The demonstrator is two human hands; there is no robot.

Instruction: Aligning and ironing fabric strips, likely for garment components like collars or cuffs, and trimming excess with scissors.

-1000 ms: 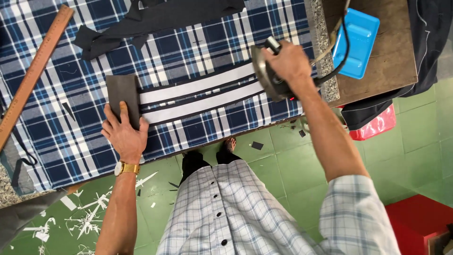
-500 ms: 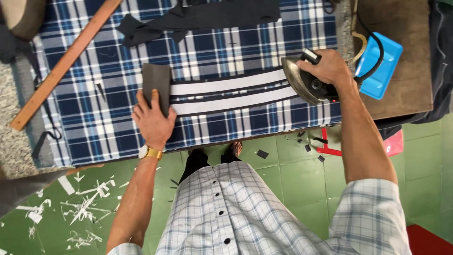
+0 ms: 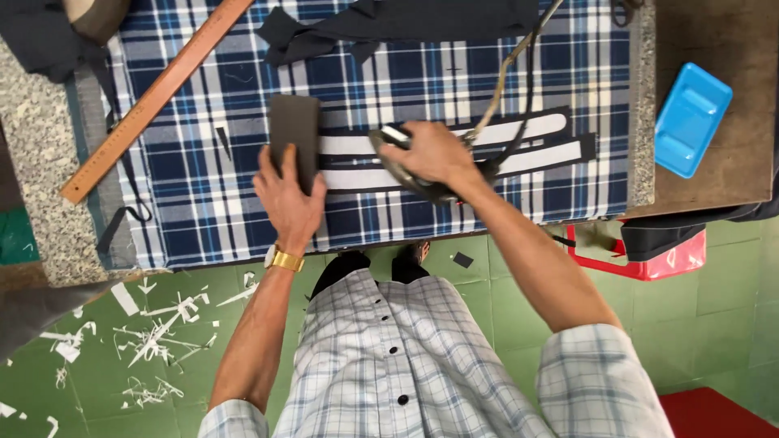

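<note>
Standing at a table covered with a blue plaid cloth (image 3: 203, 186), the person pressed the left hand (image 3: 290, 195) down flat on a dark grey fabric piece (image 3: 294, 130), fingers (image 3: 264, 166) slightly spread and lying over its lower end. The right hand (image 3: 434, 152) was wrapped tight around the handle of an iron (image 3: 410, 174), fingers curled shut on it, and the iron sat on the long white-and-black strip (image 3: 519, 142) that ran across the middle of the cloth, just beside the grey piece. A cord (image 3: 507, 73) led up from the iron toward the far edge. A wooden ruler (image 3: 154, 97) lay slanted at the left, black fabric (image 3: 406, 20) lay at the top, and a blue tray (image 3: 691, 118) sat well apart on the right
</note>
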